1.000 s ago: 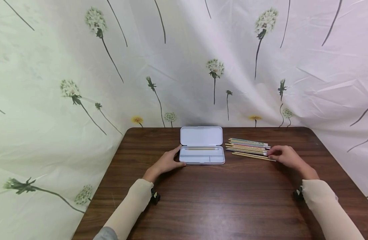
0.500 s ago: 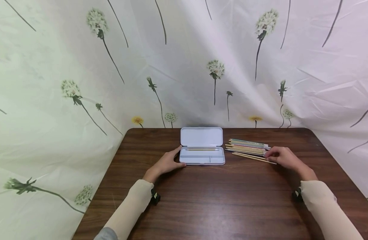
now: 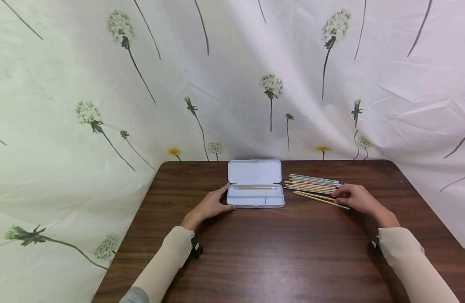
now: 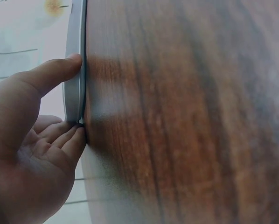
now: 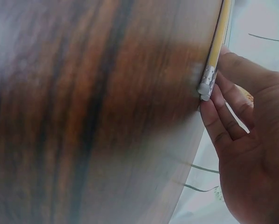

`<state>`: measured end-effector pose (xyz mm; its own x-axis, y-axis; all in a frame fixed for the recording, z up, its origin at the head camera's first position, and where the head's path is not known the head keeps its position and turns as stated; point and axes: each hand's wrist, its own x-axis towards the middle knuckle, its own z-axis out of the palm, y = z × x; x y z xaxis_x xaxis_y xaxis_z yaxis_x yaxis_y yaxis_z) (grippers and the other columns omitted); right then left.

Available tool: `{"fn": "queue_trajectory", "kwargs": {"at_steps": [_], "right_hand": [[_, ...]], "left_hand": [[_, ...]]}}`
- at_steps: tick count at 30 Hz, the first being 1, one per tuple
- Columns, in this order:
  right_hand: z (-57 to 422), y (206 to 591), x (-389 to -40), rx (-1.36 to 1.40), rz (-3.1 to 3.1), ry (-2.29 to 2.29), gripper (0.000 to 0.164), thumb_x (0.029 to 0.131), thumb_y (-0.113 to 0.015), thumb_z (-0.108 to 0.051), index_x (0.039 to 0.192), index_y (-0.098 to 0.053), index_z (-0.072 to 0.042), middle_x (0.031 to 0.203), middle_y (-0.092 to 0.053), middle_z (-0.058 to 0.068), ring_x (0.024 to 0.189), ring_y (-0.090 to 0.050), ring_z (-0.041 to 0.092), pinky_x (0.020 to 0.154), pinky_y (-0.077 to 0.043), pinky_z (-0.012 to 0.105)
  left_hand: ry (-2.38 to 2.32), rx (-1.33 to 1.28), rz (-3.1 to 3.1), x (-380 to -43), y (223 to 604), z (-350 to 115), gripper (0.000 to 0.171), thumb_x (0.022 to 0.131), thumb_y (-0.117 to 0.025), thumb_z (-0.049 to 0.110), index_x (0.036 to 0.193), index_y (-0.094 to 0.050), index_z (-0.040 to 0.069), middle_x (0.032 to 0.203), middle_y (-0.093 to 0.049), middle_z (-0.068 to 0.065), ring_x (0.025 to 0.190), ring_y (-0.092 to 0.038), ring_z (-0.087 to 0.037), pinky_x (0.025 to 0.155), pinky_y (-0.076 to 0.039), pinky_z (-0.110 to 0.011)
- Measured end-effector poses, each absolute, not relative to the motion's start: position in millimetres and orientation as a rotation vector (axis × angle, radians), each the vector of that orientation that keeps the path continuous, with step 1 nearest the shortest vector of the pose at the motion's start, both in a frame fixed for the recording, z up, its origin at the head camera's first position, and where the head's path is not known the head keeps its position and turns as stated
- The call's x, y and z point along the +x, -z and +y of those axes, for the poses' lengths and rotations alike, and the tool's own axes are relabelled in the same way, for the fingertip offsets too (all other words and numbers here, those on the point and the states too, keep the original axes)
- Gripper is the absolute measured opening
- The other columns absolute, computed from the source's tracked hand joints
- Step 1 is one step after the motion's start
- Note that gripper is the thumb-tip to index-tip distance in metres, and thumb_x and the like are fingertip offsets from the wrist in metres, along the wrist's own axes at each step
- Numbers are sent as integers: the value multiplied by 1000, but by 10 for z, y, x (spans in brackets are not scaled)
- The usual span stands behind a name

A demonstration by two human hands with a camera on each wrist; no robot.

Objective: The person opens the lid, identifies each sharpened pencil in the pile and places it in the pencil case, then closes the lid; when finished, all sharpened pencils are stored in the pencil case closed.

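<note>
A pale pencil case (image 3: 254, 172) lies with its lid folded back, one pencil (image 3: 253, 188) in its long rear compartment. My left hand (image 3: 210, 205) grips the case's left end. In the left wrist view the thumb lies against the side of the case (image 4: 74, 100), while the other fingers reach its end near the table. At the eraser ends of a row of pencils (image 3: 310, 185), my right hand (image 3: 359, 198) pinches a yellow pencil (image 5: 216, 49) between thumb and fingers. Two white erasers show side by side there. Another pencil (image 3: 340, 205) lies slightly apart in front.
The dark wood table (image 3: 270, 252) spreads in front of both arms. Its far edge meets a pale cloth backdrop (image 3: 225, 84) printed with dandelions. The open lid stands near that edge. A short divider splits the case's front compartment.
My right hand has shifted slightly left, and a pencil has come away from the row towards the front one, whose eraser end has swung nearer. The left hand and case stay put.
</note>
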<state>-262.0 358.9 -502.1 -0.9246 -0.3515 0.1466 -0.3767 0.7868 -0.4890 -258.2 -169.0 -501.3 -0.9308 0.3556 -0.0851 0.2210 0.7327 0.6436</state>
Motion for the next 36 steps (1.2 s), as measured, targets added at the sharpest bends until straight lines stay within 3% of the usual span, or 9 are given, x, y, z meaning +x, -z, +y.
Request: {"fn": "queue_trajectory", "kwargs": {"at_steps": [9,19,26,36], "right_hand": [[3609,5060,-2602,612,-2910,-778,6,91,-82,-5,96,-83,-9,88,-75,-1,76,-56,0,67,-49,26],[3523,4961,-2606,671,-2793,-754,11,91,-83,-3,99,-85,-10,97,-82,3,93,-73,13,80,-61,40],[3311,4794,-2645,749,-2695,-852,11,94,-81,-3,100,-86,-10,92,-80,3,83,-69,2,69,-57,26],[2940,4550,-2755,914,-2613,-957,14,96,-78,-4,102,-86,-15,92,-80,0,82,-69,3,70,-55,26]], "left_hand": [[-976,467,2724,-2593,5015,-1673,94,98,-80,35,170,-25,9,173,-33,-15,159,-37,-34,126,-37,-54],[-962,461,2734,-2594,5005,-1709,95,98,-80,36,170,-25,9,173,-33,-15,159,-37,-35,126,-37,-54],[-968,455,2732,-2592,5008,-1701,94,98,-80,36,170,-25,10,173,-33,-15,159,-37,-34,126,-37,-54],[-962,449,2738,-2588,5016,-1690,94,98,-80,35,170,-26,11,173,-34,-14,159,-37,-33,126,-37,-53]]}}
